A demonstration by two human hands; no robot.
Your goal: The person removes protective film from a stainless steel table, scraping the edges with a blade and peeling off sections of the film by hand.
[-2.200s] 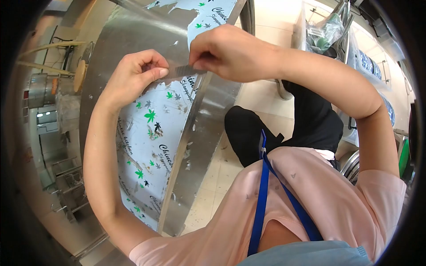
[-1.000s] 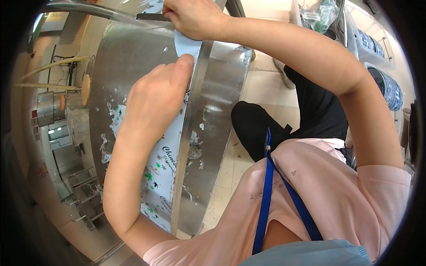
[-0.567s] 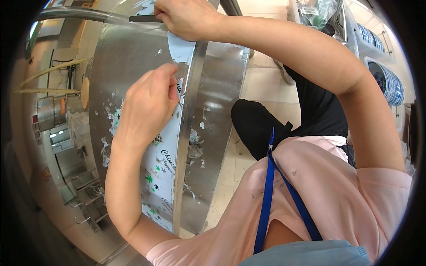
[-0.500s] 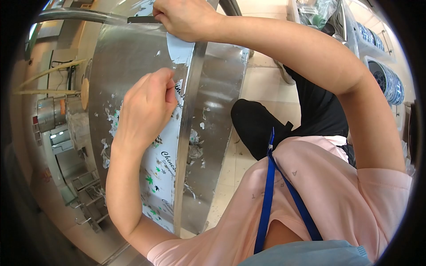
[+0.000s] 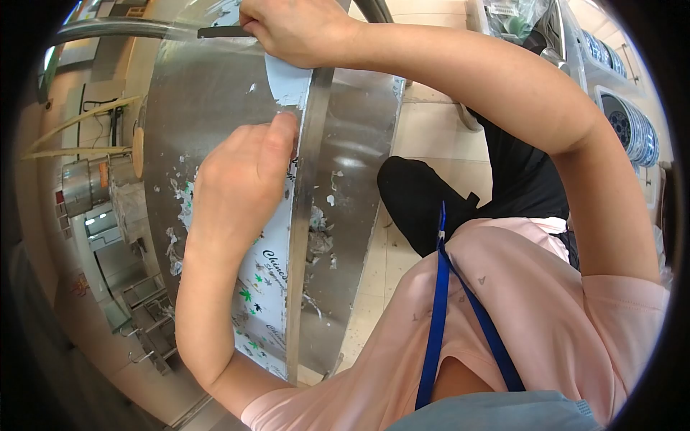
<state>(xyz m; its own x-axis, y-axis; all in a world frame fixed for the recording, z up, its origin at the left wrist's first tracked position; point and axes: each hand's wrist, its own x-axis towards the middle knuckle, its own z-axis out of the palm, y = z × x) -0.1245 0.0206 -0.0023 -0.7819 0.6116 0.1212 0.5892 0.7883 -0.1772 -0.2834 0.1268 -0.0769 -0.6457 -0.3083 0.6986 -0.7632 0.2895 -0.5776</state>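
Observation:
My right hand [image 5: 295, 32] is closed around a dark, flat, blade-like strip [image 5: 221, 32], whose end sticks out to the left over the metal surface. Below that fist a pale blue-white piece of film [image 5: 289, 79] clings to the metal near its edge. My left hand [image 5: 248, 169] is curled shut by the same edge, thumb and forefinger together; what they pinch, if anything, is hidden. Under and below it runs a white film printed with leaves and lettering [image 5: 269, 287]. The stainless steel panel [image 5: 208, 79] carries scattered scraps.
Crumpled peeled scraps [image 5: 318, 237] lie on the lower steel surface [image 5: 352, 158] beside the raised edge. A metal tube [image 5: 122, 27] crosses the upper left. Racks of blue-and-white dishes [image 5: 632, 129] and a bin with plastic bags [image 5: 517, 21] stand at the right. My knee [image 5: 410, 194] is close by.
My left hand has shifted right and turned, its fingertips now at the panel's edge. My right hand and the dark strip have slid slightly left.

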